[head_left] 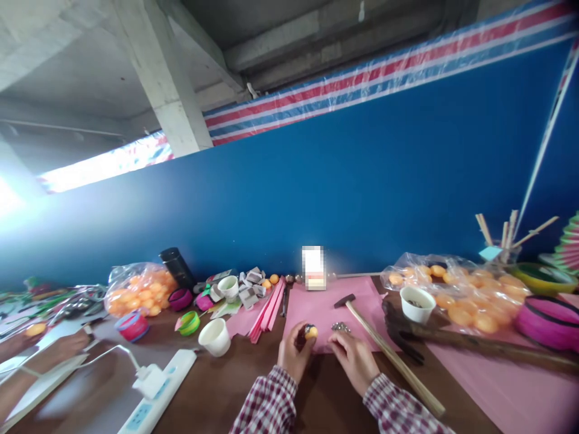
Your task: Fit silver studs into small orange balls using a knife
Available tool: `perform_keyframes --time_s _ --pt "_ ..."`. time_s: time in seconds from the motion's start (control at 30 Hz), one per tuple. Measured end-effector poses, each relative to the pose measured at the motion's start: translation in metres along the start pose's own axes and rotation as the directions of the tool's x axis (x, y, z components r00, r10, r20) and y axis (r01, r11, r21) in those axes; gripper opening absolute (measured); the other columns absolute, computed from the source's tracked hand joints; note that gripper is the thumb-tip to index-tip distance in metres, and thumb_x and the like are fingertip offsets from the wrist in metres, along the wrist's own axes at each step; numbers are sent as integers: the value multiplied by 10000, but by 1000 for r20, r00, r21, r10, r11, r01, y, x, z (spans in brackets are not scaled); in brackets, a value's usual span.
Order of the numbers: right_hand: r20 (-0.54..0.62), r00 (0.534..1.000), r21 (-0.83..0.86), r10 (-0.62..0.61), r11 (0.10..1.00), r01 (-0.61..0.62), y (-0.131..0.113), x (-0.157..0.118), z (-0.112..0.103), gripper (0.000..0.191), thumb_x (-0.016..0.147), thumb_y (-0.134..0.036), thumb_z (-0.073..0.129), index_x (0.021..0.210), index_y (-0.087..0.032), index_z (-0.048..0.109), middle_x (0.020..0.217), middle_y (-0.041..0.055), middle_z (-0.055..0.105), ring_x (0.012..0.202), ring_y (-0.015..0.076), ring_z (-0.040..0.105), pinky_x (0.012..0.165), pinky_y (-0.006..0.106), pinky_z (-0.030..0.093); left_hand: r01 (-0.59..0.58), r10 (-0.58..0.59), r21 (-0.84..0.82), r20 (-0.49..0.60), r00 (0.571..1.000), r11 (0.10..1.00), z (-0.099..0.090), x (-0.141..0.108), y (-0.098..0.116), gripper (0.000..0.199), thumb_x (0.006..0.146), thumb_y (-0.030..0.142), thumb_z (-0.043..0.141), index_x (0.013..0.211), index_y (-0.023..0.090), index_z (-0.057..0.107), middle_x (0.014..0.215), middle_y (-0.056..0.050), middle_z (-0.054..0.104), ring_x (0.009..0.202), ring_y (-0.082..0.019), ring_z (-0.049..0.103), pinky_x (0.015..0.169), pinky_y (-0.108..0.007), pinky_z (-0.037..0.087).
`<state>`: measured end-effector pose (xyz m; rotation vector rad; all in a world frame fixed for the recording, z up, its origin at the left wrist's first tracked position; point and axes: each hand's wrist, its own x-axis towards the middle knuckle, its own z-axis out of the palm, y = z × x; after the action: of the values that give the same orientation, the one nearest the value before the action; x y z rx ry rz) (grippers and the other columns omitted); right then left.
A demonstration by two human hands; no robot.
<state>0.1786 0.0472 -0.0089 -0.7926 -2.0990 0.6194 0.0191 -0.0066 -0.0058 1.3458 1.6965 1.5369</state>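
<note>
A small orange ball is gripped in the left hand, held over pink paper. The right hand is placed beside small metal pieces; whether any is pinched cannot be told. A hammer is laid to their right.

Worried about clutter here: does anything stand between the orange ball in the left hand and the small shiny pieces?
Nothing visible does: between the orange ball in the left hand and the small shiny pieces by the right hand shows only pink sheet. The hammer lies outside that gap.
</note>
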Motion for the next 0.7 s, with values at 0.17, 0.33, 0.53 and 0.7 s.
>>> perform_keyframes --time_s 0.17,0.33,0.53,0.7 --pt "4 1000 114 -11 993 10 -4 0 -5 208 822 -264 427 676 -184 553 625 12 587 578 135 551 549 244 438 32 -31 50 -30 999 998 3 -2 0 424 686 382 564 1032 138 559 885 -72 646 641 -151 610 593 -267 509" --pt "0 999 128 -37 991 37 -1 -2 0 189 807 -272 441 779 -181 604 739 53 641 656 167 595 612 285 481 31 -20 151 -78 997 988 8 -2 5 385 640 354 591 956 136 594 801 -58 652 577 -133 578 542 -249 490" --pt "41 998 65 -56 996 54 8 -3 3 222 820 -252 407 864 -184 613 843 75 652 743 177 615 676 296 493 17 -6 166 -68 998 986 5 -5 11 355 629 302 596 947 147 612 781 -44 647 557 -121 553 537 -241 472" --pt "84 995 38 -45 998 42 12 -4 5 223 820 -287 398 853 -198 599 831 64 651 731 179 617 663 295 492 14 -8 172 -31 999 985 3 -6 12 307 656 293 573 930 163 623 766 -31 650 609 -127 563 584 -238 473"
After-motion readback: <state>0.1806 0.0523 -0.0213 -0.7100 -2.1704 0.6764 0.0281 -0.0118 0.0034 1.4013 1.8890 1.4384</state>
